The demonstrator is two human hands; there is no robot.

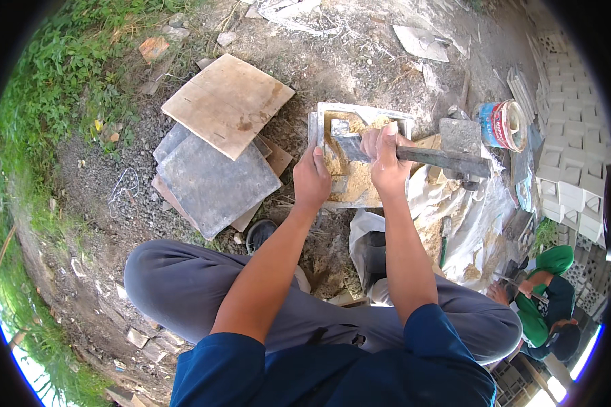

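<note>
Head camera: near the middle of the frame, slightly above centre, a rectangular moulding tray (349,107) with pale walls holds damp-looking tan sand (360,182), heaped unevenly along its upper part. From the lower edge, two bare forearms reach up toward it. The right hand (389,163), over the tray's right part, is clenched around a long grey bar (448,160), thumb pointing up the frame; the bar runs out past the tray's right wall, and a flat grey piece shows on the other side of the fist, above the sand. The left hand (312,180) is curled at the tray's left wall, thumb laid along it; its fingers are mostly hidden, so I cannot tell whether it grasps the wall or merely rests there. Left of centre lies a loose pile of square slabs, a tan board (227,105) overlapping a grey one (214,178). Just right of the tray sits a small grey plate (460,134), partly behind the bar, with a blue-and-red bucket (502,125) beside it. Below them, a crumpled whitish sheet (478,210) spreads over the ground. Pale patterned blocks (570,112) are stacked along the right edge, and a co-worker (546,305) in green and dark clothing bends forward at lower right.
</note>
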